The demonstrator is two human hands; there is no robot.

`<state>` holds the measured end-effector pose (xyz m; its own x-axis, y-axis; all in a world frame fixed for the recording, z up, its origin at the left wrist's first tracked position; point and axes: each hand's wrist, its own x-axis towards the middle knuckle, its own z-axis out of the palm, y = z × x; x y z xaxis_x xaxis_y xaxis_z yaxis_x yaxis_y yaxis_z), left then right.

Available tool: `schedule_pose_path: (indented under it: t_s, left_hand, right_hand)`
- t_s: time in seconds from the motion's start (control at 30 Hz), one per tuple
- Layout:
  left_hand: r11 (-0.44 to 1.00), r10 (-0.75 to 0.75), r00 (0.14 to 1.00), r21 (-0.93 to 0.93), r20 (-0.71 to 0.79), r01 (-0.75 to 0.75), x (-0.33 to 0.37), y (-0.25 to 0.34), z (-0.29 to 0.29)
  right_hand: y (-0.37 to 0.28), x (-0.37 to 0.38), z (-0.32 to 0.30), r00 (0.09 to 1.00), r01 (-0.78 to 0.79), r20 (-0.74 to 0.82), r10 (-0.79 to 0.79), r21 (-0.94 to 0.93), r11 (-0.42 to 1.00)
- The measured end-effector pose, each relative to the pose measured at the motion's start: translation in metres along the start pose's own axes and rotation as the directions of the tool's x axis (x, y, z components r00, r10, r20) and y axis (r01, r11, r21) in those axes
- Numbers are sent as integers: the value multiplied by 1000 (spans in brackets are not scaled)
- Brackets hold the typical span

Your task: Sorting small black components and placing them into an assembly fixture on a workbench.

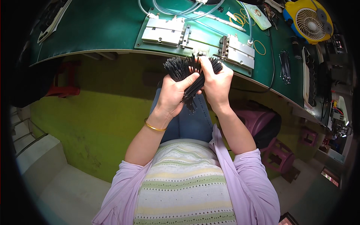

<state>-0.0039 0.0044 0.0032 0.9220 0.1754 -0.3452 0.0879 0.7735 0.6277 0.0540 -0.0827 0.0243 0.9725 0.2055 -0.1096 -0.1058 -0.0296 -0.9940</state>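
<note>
Black wires (192, 89), bundled before the green desk (93, 33), are clasped by the left hand (173, 93) and right hand (218, 83); they look light and springy, likely to slide apart, best gripped mid-length.

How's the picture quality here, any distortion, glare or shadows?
Head view: fisheye distortion bows the dark green tabletop; black vignetting swallows the corners; bright highlights sit on the left silver metal block; shadow darkens the yellow-green floor near the tabletop; the bundle of thin black strands partly blends together.
</note>
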Motion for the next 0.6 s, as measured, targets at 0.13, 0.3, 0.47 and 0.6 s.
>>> schedule_pose_path:
  t_s: [0.13, 0.3, 0.47, 0.6]
  left_hand:
    - [1000, -5, 1000, 13, -7, 6, 1, 1, 0]
    - [1000, -17, 1000, 10, -3, 17, 2, 1, -1]
    - [1000, -13, 1000, 17, 5, 13, 2, 1, -1]
    - [1000, -19, 1000, 7, 9, 19, 3, 1, 0]
  right_hand:
    - [0, 0, 3, 999, -10, -32, 12, 70, 998]
    - [4, 2, 4, 998, 41, -51, -36, 92, 995]
    - [8, 4, 4, 998, 41, -57, -34, 132, 990]
    - [6, 5, 0, 999, -24, -33, 29, 146, 989]
